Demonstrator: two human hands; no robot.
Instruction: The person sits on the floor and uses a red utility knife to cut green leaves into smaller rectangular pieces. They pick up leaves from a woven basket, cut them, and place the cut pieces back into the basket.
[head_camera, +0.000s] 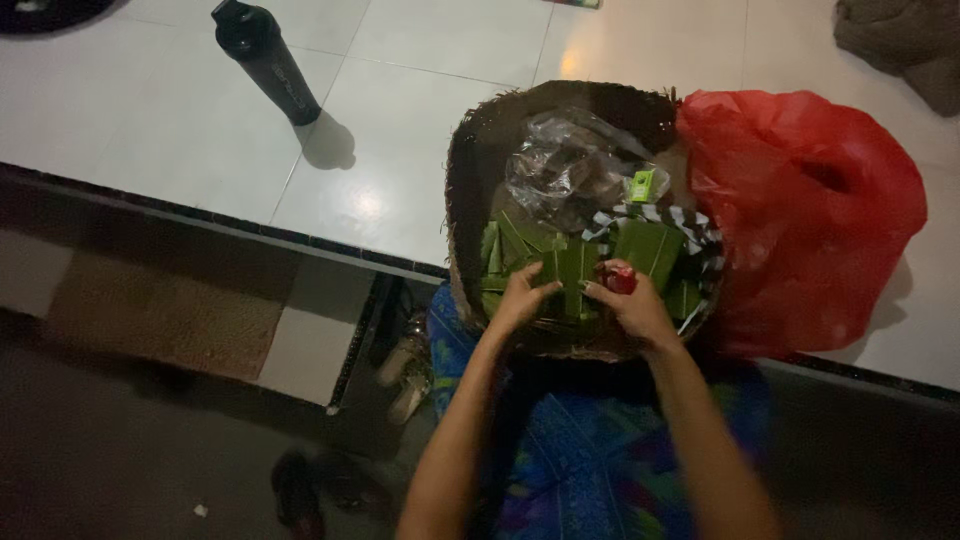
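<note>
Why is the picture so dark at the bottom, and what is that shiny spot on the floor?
Head view: the white tiled floor is lit, with a glare spot and the black bottle casting a shadow; the lower part is dim, and the hands at the woven basket look slightly blurred.

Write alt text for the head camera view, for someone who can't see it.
Two bare hands, left hand and right hand, work folded green leaf strips inside a round woven basket on the person's lap. A clear plastic bag lies in it, a red plastic bag beside it, a dark bottle on the tiled floor.
</note>
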